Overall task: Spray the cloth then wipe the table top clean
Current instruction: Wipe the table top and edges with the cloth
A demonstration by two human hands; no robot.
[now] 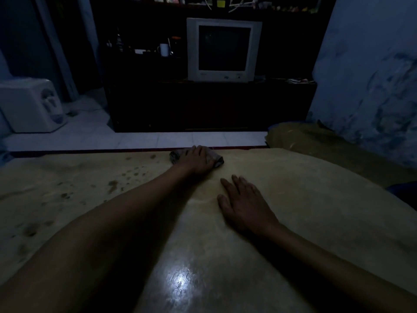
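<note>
Head view, dim light. The left hand (196, 159) lies palm down on a crumpled grey cloth (218, 159), pressing it flat against the table top (293, 199) at the far edge; its fingers look spread over the fabric, though their tips are hidden and it cannot be told whether they curl round it. The cloth is bunched and creased, and bulges out from under both sides of the hand. Nearer than this hand and to its right, the right hand (244, 204) rests flat on the bare surface, fingers straight and slightly apart, holding nothing and well clear of the cloth.

The table top is a smooth, yellowish, glossy sheet; below the two forearms it shows a bright patch of reflected light with fine scratches. To the left of the cloth-bearing hand the surface carries dark, irregular stains (133, 172) and specks, scattered towards the left edge. Beyond the cloth, past a pale tiled floor (158, 138), stands a boxy grey television (223, 50) in a dark cabinet (203, 105).
</note>
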